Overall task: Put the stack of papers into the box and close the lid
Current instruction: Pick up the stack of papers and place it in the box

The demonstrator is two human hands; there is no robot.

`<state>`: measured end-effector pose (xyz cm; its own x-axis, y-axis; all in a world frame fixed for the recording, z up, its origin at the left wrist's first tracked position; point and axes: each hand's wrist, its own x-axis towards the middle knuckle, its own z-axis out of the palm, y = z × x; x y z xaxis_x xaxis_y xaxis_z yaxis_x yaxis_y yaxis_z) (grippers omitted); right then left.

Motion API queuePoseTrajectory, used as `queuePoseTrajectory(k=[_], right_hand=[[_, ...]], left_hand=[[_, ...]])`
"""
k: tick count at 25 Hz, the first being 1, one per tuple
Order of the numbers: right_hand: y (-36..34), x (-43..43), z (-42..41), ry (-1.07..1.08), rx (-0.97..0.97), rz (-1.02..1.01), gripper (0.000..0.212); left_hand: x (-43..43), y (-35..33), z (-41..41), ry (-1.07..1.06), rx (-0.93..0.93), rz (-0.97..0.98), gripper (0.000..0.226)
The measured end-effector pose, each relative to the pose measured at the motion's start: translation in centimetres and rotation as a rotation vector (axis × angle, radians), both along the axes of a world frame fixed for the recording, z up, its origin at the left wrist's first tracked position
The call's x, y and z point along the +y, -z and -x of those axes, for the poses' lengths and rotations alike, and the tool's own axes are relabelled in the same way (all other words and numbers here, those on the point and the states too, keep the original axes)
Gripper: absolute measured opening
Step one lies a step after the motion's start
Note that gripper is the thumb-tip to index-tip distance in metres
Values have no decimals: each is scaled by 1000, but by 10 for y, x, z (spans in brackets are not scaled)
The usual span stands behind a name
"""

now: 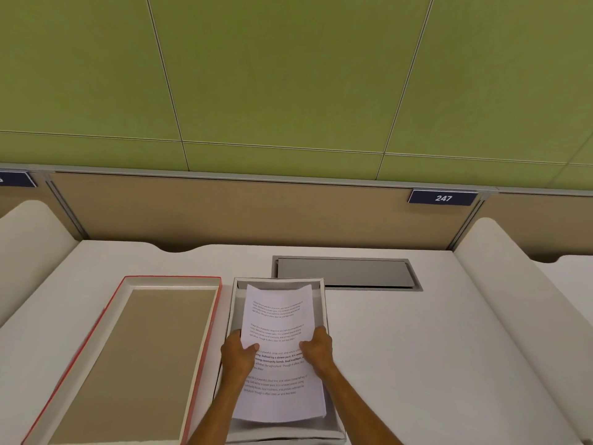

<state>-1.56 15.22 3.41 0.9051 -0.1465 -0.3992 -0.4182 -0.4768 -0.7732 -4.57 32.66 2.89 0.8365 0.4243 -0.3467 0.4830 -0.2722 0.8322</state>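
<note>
White desk (417, 348). Red-edged lid (134, 358) lies upside down, left of open grey box (322, 303), apart from it. Stack of papers (279, 335) inside the box's walls, far end curled up. Left hand (237, 351) pinches stack's left edge, right hand (317, 346) its right edge; thumbs on top sheet.

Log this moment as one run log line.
step: lowering papers into box | left hand, right hand: gripping stack's sides | lid: off, upturned left of box | lid closing: pending
</note>
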Motion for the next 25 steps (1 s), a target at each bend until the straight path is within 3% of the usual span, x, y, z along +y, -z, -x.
queuePoseTrajectory(k=[9, 15, 21, 25], right_hand=[[6, 0, -3, -14, -27, 43, 28], [7, 0, 4, -31, -43, 95, 21], [5, -7, 6, -28, 43, 32, 32], [0, -13, 4, 16, 97, -39, 33]], left_hand=[[0, 2, -2, -13, 7, 13, 34], [-3, 3, 2, -2, 25, -99, 35], [-6, -4, 11, 36, 78, -243, 42], [1, -9, 7, 30, 123, -172, 51]])
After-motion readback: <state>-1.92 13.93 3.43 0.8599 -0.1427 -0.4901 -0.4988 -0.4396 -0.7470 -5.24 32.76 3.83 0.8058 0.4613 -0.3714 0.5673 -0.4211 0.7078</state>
